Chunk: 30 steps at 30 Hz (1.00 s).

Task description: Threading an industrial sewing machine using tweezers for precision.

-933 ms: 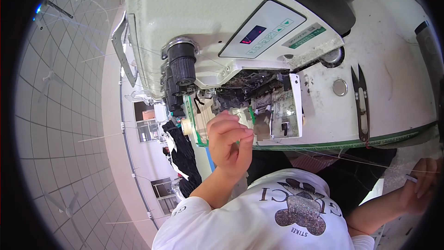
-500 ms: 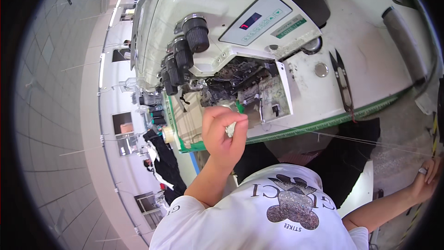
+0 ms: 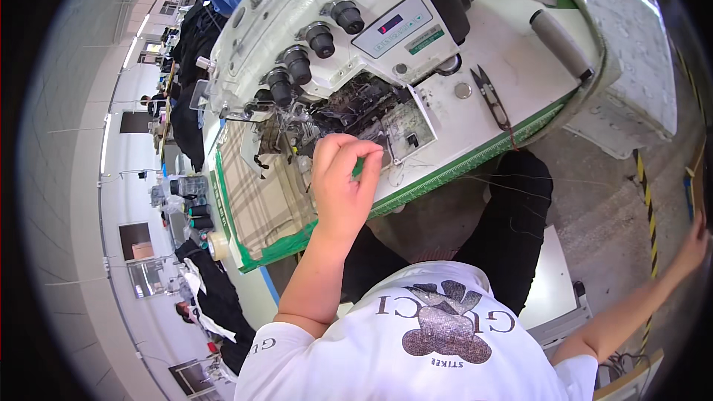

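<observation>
Factory floor and a white desk surround the overlock sewing machine. Just below its open needle area, the left hand pinches fingertips together, probably on thread. Far right of the machine, the right hand reaches away, grip unclear.

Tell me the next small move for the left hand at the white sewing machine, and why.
Probably ease the left hand forward toward the dark open mechanism of the white sewing machine. Its fingertips are pinched together just in front of that opening, though what they hold is too small to see. The right hand is stretched far out to the side, so it cannot assist.
</observation>
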Each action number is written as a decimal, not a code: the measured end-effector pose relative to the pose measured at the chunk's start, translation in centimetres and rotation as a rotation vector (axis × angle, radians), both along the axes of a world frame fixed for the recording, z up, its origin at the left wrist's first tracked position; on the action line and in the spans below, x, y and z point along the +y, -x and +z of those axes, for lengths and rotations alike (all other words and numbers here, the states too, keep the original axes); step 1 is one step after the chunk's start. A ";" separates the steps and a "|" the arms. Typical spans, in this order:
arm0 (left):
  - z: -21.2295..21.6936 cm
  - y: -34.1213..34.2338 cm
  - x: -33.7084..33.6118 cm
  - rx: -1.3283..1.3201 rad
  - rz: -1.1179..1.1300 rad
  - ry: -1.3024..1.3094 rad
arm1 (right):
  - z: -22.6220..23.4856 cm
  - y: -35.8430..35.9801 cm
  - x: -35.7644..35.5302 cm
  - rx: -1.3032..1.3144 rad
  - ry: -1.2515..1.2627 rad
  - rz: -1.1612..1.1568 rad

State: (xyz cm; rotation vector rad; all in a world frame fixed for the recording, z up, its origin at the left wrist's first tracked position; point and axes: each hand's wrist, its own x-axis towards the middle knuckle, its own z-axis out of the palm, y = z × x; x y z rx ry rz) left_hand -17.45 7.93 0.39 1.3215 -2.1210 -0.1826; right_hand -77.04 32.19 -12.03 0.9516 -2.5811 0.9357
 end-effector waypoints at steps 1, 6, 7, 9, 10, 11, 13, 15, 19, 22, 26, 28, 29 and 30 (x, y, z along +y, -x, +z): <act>0.1 0.0 0.0 -0.010 -0.002 0.009 | 1.5 -4.9 -4.0 -0.134 0.167 0.087; 0.5 -0.3 0.2 0.015 -0.031 0.005 | 6.1 -29.2 -18.9 -0.467 0.259 0.776; 0.5 -0.4 0.2 0.015 -0.032 -0.002 | 6.6 -31.5 -21.2 -0.362 0.215 0.797; 0.7 -0.9 0.1 -0.030 -0.048 0.042 | 7.0 -34.7 -23.8 -0.245 -0.104 0.687; 0.8 -1.1 0.1 -0.018 -0.049 0.023 | 7.0 -35.6 -24.3 -0.212 -0.212 0.679; 0.8 -1.3 0.1 -0.005 -0.050 0.004 | 6.8 -35.9 -24.5 -0.164 -0.203 0.657; 1.0 -1.7 0.1 -0.007 -0.056 0.013 | 6.2 -35.8 -24.8 -0.114 -0.166 0.658; 1.1 -2.0 0.2 0.034 -0.085 0.013 | 5.4 -35.6 -24.5 -0.107 -0.153 0.656; 1.0 -2.2 0.0 0.044 -0.109 0.027 | 4.1 -35.0 -23.8 -0.203 -0.054 0.625; 0.8 -2.3 0.0 0.061 -0.133 0.001 | 3.7 -35.0 -23.5 -0.141 -0.016 0.636; 0.8 -2.3 0.0 0.076 -0.137 -0.004 | 4.6 -35.4 -23.5 -0.109 0.110 0.638; 0.8 -2.2 -0.1 0.089 -0.142 -0.010 | 5.8 -35.8 -23.2 -0.446 0.204 0.570; 0.8 -2.2 -0.1 0.082 -0.146 -0.006 | 6.5 -36.2 -22.7 -0.432 0.223 0.588; 0.8 -2.1 -0.1 0.083 -0.155 -0.001 | 7.3 -36.4 -21.9 -0.567 0.236 0.653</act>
